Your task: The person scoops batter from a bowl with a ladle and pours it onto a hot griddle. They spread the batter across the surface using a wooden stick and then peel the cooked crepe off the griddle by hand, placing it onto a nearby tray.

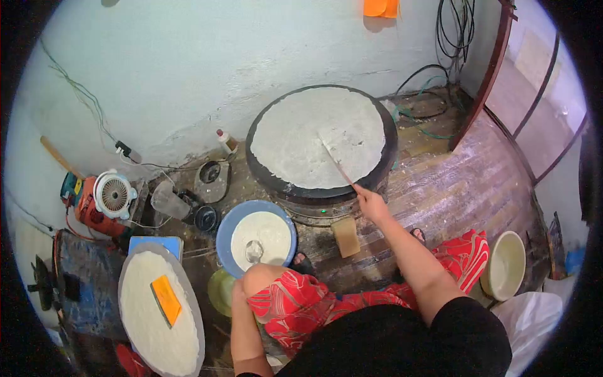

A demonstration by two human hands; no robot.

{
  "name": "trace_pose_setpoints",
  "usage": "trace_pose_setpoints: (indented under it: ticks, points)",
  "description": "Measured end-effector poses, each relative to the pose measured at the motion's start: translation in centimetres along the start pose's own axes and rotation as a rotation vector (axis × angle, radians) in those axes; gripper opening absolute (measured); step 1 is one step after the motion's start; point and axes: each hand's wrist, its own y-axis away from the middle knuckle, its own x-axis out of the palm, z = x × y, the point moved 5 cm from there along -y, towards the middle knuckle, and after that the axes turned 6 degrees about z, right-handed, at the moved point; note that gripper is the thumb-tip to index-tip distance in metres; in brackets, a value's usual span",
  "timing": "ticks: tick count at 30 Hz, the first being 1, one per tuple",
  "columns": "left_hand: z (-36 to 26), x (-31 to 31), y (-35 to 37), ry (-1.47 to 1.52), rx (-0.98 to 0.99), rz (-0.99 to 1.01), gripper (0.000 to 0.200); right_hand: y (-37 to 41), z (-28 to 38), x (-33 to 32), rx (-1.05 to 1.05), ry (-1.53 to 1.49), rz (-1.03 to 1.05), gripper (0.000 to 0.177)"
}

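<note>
My right hand (372, 204) is closed around the near end of a thin wooden stick (338, 164). The stick reaches over a large round black griddle (264, 178), its far tip at the middle of a pale, thin sheet of batter (295, 135) that covers most of the plate. Beside my bent knee is my left hand (239, 290), its fingers mostly hidden. A blue basin (223, 244) of white batter stands just beyond that knee, with a metal ladle (254, 251) in it.
At left, an orange-and-black scraper (166, 300) lies on an oval board covered with pale sheets (141, 295). A small fan (115, 195), a clear jug (168, 200) and cables sit near the wall. A sponge-like block (345, 237) is before the griddle; a cream basin (506, 267) stands right.
</note>
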Motion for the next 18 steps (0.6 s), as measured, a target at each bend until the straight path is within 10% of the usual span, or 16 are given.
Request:
trace_pose_setpoints:
  ticks: [4, 6, 10, 18]
  points:
    - [0.6, 2.7, 0.9, 0.006, 0.02, 0.008, 0.015, 1.9, 2.4, -2.3, 0.235, -0.277, 0.361, 0.035]
    - [0.5, 4.8, 0.2, 0.004, 0.031, 0.012, 0.015, 3.2, 2.6, -2.7, 0.431, -0.92, 0.554, 0.034]
    - [1.0, 5.1, 0.9, 0.004, 0.051, 0.01, 0.014, 4.6, 0.3, -4.8, 0.543, -1.212, 0.382, 0.038]
    - [1.9, 3.3, 3.4, -0.009, 0.086, 0.009, 0.014, 5.7, -3.5, -6.1, 0.601, -0.848, 0.26, 0.035]
